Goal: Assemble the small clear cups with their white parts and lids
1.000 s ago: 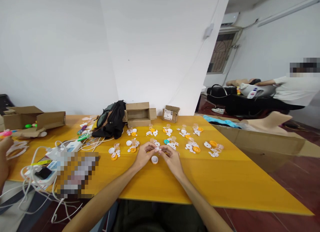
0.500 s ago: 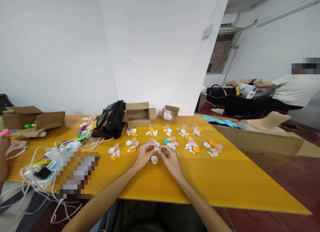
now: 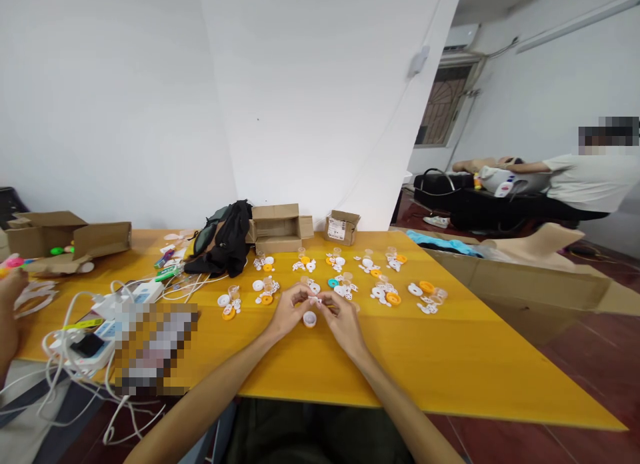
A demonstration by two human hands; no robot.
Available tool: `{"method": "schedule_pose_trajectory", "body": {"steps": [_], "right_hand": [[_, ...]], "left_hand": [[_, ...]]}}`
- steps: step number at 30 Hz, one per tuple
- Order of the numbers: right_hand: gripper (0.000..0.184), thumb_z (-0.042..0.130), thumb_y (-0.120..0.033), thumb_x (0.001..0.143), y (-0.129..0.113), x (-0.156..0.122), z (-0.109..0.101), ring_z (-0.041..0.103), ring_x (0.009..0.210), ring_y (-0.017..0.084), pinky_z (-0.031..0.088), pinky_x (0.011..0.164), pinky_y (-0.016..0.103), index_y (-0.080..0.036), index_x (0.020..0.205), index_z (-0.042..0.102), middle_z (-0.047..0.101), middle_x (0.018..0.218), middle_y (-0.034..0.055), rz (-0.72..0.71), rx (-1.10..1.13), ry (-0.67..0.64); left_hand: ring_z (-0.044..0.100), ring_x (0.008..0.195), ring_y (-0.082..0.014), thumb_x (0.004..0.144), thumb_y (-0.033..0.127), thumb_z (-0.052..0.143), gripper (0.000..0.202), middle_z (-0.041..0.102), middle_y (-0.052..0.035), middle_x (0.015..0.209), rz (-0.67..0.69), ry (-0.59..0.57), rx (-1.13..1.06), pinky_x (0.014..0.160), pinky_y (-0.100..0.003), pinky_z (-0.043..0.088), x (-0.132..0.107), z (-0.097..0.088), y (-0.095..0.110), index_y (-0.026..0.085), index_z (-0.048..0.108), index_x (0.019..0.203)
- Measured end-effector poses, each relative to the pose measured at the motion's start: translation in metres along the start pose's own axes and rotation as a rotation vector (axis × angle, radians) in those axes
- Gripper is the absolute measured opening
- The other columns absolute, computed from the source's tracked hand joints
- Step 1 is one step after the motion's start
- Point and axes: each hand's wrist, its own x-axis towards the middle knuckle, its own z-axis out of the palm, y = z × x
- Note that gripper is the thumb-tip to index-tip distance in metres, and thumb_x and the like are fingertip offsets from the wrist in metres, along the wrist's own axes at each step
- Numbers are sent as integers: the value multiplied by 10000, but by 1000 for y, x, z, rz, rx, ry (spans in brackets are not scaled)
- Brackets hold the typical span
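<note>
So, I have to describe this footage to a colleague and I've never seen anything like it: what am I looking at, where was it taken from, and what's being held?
There is no machine here: a person works with bare hands. The camera sits on their head, looking forward and down.

The left hand and right hand pinch a small white piece between their fingertips; it's too small to identify. Just below it in view, a small round cup stands on the wooden table. Beyond lie little groups of white, orange and clear parts.

Further back are a black bag and cardboard boxes. Another person's hand shows at the left edge.
</note>
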Motion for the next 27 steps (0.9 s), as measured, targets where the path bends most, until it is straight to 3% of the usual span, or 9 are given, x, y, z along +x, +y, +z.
{"method": "schedule_pose_trajectory", "body": {"steps": [18, 22, 27], "right_hand": [[265, 621, -495, 814, 4, 1, 1, 682, 731, 231, 569, 661, 339, -235, 811, 674, 731, 784, 52, -12, 9, -1], [223, 574, -459, 861, 6, 0, -4, 680, 779, 238, 557, 709, 360, -256, 866, 665, 730, 838, 53, -113, -142, 84], [221, 464, -348, 945, 7, -1, -19, 644, 886, 263, 489, 831, 407, -266, 949, 669, 711, 924, 84, -315, -468, 267]], "left_hand": [[602, 697, -148, 688, 511, 784, 389, 655, -19, 760, -93, -18, -41, 665, -250, 476, -1, 0, -3, 171, 637, 806], [574, 629, -128, 707, 506, 764, 374, 637, 1, 712, -101, 6, -52, 621, -244, 462, 0, -1, -4, 174, 616, 793], [600, 659, -145, 741, 492, 734, 332, 646, 4, 709, -72, 53, -51, 683, -272, 491, 1, -2, -2, 191, 615, 817]]}}
